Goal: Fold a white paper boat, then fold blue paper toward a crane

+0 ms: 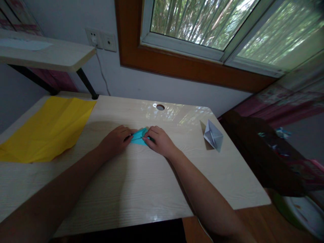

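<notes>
A small piece of folded turquoise paper (138, 137) lies at the middle of the pale wooden desk (152, 179). My left hand (116, 139) pinches its left end, fingers closed. On the opposite end, my right hand (160, 139) grips the paper between thumb and fingers. A crease or folded edge runs across the paper between both hands. Parts of the paper are hidden beneath the fingers. Farther right stands a folded white paper shape (213, 135) with pointed facets, apart from my hands.
A large yellow sheet (50, 130) covers the desk's left side. Behind it rises a raised shelf (48, 55) on black legs. A round cable hole (160, 107) sits near the back edge. A cord (102, 72) hangs from the wall socket (94, 37), below the window's left side.
</notes>
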Action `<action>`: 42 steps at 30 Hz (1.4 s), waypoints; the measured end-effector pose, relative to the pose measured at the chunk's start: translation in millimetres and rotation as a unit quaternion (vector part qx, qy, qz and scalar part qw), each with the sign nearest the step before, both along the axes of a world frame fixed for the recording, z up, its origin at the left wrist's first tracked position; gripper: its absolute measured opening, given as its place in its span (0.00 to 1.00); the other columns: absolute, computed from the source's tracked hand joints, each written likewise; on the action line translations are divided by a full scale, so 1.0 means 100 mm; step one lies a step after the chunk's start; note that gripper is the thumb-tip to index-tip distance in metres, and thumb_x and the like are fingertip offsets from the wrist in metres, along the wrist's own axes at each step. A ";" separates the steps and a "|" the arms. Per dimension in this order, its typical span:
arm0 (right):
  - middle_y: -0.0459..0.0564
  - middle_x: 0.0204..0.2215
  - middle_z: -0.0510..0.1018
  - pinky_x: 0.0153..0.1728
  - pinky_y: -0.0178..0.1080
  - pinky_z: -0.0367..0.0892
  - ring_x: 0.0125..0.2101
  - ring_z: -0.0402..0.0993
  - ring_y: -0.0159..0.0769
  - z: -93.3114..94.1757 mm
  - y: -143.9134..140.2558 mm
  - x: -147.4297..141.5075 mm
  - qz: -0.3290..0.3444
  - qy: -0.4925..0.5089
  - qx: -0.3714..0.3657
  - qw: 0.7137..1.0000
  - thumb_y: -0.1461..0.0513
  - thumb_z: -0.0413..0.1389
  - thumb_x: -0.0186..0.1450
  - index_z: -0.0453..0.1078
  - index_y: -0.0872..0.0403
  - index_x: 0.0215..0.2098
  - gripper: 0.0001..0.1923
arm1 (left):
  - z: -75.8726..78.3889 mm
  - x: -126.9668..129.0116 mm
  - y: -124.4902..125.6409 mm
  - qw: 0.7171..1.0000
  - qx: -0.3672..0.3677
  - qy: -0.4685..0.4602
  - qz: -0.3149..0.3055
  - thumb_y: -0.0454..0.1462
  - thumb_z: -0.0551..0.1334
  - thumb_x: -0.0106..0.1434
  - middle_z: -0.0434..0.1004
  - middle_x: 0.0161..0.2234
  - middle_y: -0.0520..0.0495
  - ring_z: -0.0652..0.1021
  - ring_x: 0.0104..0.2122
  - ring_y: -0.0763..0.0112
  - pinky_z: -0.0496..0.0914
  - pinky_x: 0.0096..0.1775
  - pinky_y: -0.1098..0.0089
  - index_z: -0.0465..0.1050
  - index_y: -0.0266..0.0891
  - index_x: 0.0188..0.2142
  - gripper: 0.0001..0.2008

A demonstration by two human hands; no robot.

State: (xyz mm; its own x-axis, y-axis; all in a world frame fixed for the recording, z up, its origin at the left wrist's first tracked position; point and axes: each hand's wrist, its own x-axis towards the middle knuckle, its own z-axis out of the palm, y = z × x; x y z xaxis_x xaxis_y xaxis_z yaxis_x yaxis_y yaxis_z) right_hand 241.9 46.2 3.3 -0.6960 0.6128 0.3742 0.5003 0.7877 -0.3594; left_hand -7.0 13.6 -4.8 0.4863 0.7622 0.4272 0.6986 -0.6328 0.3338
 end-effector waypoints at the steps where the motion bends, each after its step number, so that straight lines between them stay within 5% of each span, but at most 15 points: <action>1: 0.53 0.37 0.75 0.43 0.42 0.64 0.39 0.69 0.40 -0.01 0.00 0.00 0.010 0.007 0.001 1.000 0.56 0.52 0.73 0.71 0.53 0.39 0.10 | 0.01 0.00 0.00 1.000 -0.006 -0.001 0.002 0.34 0.57 0.70 0.81 0.45 0.42 0.77 0.43 0.61 0.72 0.50 0.58 0.74 0.37 0.53 0.15; 13: 0.51 0.34 0.75 0.42 0.41 0.67 0.38 0.71 0.38 0.07 -0.07 -0.01 0.108 0.047 -0.010 0.993 0.60 0.53 0.72 0.71 0.52 0.38 0.06 | 0.04 0.00 -0.02 0.995 -0.031 -0.052 0.079 0.37 0.56 0.70 0.80 0.40 0.43 0.79 0.41 0.61 0.73 0.48 0.60 0.73 0.37 0.56 0.17; 35: 0.53 0.39 0.76 0.46 0.44 0.66 0.42 0.69 0.41 0.05 -0.03 0.00 0.092 0.032 0.013 0.995 0.62 0.56 0.69 0.70 0.52 0.38 0.02 | 0.09 -0.01 -0.03 0.966 -0.075 -0.185 0.166 0.38 0.59 0.66 0.80 0.42 0.46 0.80 0.38 0.66 0.76 0.39 0.68 0.72 0.42 0.57 0.19; 42: 0.54 0.42 0.76 0.48 0.46 0.66 0.44 0.70 0.42 0.04 -0.02 -0.02 0.084 0.054 -0.010 0.995 0.54 0.57 0.70 0.70 0.52 0.36 0.10 | 0.10 -0.01 -0.02 0.956 -0.105 -0.222 0.162 0.41 0.61 0.66 0.80 0.40 0.47 0.80 0.37 0.67 0.77 0.38 0.68 0.73 0.42 0.56 0.19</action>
State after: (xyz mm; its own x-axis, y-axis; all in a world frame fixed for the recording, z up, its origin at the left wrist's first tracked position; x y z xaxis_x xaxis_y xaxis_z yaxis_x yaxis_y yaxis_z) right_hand 240.3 43.7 7.5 -0.7465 0.4990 0.4401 0.3194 0.8491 -0.4208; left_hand -7.8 11.4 5.7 0.0164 0.9334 0.3584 0.6061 -0.2944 0.7389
